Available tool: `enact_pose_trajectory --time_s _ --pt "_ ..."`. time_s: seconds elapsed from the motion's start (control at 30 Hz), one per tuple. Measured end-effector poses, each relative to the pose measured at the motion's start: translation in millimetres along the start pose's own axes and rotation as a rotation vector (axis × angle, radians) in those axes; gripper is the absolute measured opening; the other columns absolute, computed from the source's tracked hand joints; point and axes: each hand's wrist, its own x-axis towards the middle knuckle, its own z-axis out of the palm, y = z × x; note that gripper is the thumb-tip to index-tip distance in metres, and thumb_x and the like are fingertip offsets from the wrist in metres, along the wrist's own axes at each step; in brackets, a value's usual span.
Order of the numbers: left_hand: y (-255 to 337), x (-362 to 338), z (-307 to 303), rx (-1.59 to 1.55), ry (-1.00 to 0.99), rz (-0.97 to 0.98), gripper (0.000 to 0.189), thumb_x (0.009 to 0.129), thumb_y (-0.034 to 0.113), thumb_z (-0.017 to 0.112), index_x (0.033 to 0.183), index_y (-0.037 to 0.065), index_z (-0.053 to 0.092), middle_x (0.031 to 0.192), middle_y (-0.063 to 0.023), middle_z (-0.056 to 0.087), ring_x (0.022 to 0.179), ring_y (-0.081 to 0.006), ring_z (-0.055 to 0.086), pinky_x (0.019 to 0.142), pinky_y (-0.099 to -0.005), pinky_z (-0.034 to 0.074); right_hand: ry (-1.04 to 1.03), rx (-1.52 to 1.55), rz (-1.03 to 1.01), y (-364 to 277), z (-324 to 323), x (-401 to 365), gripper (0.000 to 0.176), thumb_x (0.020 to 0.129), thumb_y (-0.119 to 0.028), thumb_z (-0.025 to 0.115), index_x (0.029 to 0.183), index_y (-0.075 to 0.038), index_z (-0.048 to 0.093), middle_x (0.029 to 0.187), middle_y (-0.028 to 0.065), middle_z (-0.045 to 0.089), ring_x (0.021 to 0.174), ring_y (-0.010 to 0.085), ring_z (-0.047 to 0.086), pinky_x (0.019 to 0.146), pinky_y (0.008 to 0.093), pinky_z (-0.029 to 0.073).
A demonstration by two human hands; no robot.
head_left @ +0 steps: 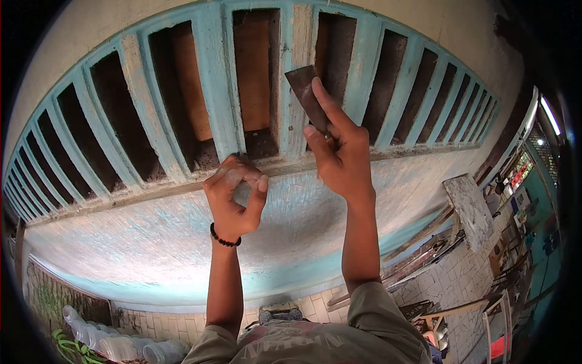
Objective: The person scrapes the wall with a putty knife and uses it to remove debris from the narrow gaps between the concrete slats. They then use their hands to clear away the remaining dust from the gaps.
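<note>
My right hand (341,151) grips a putty knife (308,94) with a flat, dark, wide-ended blade. The thumb and fingers press on it near its lower end, and the blade lies over a slat (297,115) of the turquoise grille, where paint is worn to pale patches. A ring shows on one finger. Left of it, my left hand (233,194) rests at the ledge (182,185) under the slats, fingers curled and thumb bent toward them. Whatever those fingers hold, if anything, is hidden. A black beaded bracelet (224,236) circles that wrist.
Below the ledge spans a scraped wall (163,224) with turquoise streaks. Clear plastic containers (121,346) stand at lower left by green leaves. At right are a marble-patterned slab (470,209), wooden pieces (418,255) and a tiled floor (445,282).
</note>
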Motion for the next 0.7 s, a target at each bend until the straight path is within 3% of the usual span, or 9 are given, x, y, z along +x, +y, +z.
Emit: enact_pose_trajectory --time_s 0.03,0.13,0.27,0.37,0.5,0.6,0.7 --pt "0 0 0 0.003 0.001 0.005 0.014 0.081 0.007 0.07 0.07 0.003 0.063 0.067 -0.0082 0.066 0.063 -0.0236 0.063 0.074 -0.0339 0.049 0.007 -0.001 -0.008 -1 0 1 0.068 0.091 0.003 0.065 0.155 -0.012 0.05 0.074 0.0104 0.067 0.055 0.004 0.048 0.054 0.0218 0.042" --pt "-1 1 -1 0.005 0.0 0.013 0.014 0.081 0.007 0.07 0.069 0.003 0.063 0.067 -0.0079 0.066 0.063 -0.0234 0.063 0.074 -0.0338 0.049 0.046 -0.056 0.012 2 5 -14 0.067 0.091 0.004 0.065 0.155 -0.012 0.05 0.07 0.007 0.062 0.054 0.004 0.047 0.054 0.022 0.042" --pt "-3 -2 -4 0.022 -0.053 0.017 0.012 0.083 0.01 0.069 0.076 0.001 0.065 0.073 -0.0089 0.066 0.071 -0.0227 0.061 0.071 -0.0332 0.048 0.017 0.04 0.046 13 2 -13 0.067 0.092 0.002 0.066 0.155 -0.011 0.05 0.077 0.0085 0.07 0.054 0.0038 0.048 0.054 0.0223 0.042" --pt "-2 1 -1 0.02 -0.004 0.024 0.013 0.08 0.006 0.07 0.069 0.004 0.062 0.067 -0.0077 0.066 0.064 -0.0228 0.064 0.074 -0.0337 0.05 0.012 -0.046 -0.027 14 2 -12 0.066 0.093 0.0 0.067 0.155 -0.011 0.05 0.082 0.0087 0.072 0.055 0.0033 0.047 0.053 0.0225 0.041" --pt "-2 0 0 0.042 -0.014 0.031 0.01 0.08 0.006 0.069 0.073 0.003 0.064 0.069 -0.0079 0.065 0.066 -0.0229 0.062 0.072 -0.0334 0.049 0.039 -0.083 -0.145 12 11 -13 0.065 0.094 -0.001 0.067 0.156 -0.011 0.049 0.091 0.0111 0.075 0.059 0.0025 0.049 0.052 0.0221 0.039" --pt "-6 -2 -4 0.042 -0.039 0.043 0.009 0.081 0.008 0.068 0.077 0.0 0.065 0.073 -0.0099 0.066 0.07 -0.0232 0.061 0.071 -0.0334 0.048 -0.011 0.043 -0.011 10 6 4 0.065 0.095 -0.001 0.066 0.156 -0.012 0.049 0.104 0.0139 0.077 0.063 0.0014 0.053 0.052 0.0215 0.039" --pt "-10 -2 -5 0.019 -0.026 0.045 0.008 0.079 0.007 0.069 0.075 0.001 0.065 0.07 -0.0088 0.065 0.068 -0.0232 0.061 0.07 -0.0331 0.048 -0.061 0.182 0.08 3 -3 6 0.065 0.096 -0.001 0.066 0.157 -0.012 0.048 0.105 0.0116 0.078 0.062 0.0 0.052 0.051 0.0211 0.038"
